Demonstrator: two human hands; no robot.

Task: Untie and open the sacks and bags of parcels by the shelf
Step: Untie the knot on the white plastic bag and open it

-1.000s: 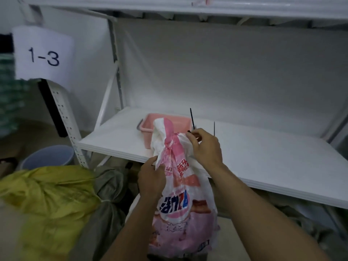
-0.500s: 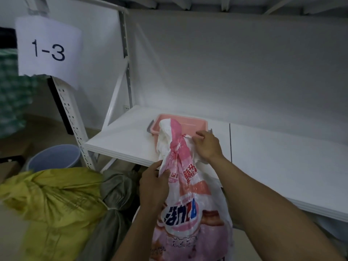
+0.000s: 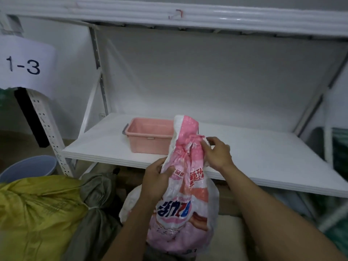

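A pink and white printed sack (image 3: 180,219) stands upright in front of the shelf, its neck bunched and knotted near the top. My left hand (image 3: 154,181) grips the sack's left side just below the knot. My right hand (image 3: 216,153) is at the right of the neck, fingers curled and pinching the gathered plastic at the knot. A yellow sack (image 3: 35,213) and a grey-green sack (image 3: 96,208) tied with cord lie at the lower left.
A white shelf board (image 3: 263,159) carries a pink plastic tub (image 3: 148,136) right behind the sack. A paper label reading 1-3 (image 3: 24,66) hangs on the left upright. A blue bucket (image 3: 28,166) sits on the floor at the left.
The black tie that stuck up by my right hand a second ago is out of sight. The view has swung left, so the sack and hands sit further right. My right hand has shifted down the neck.
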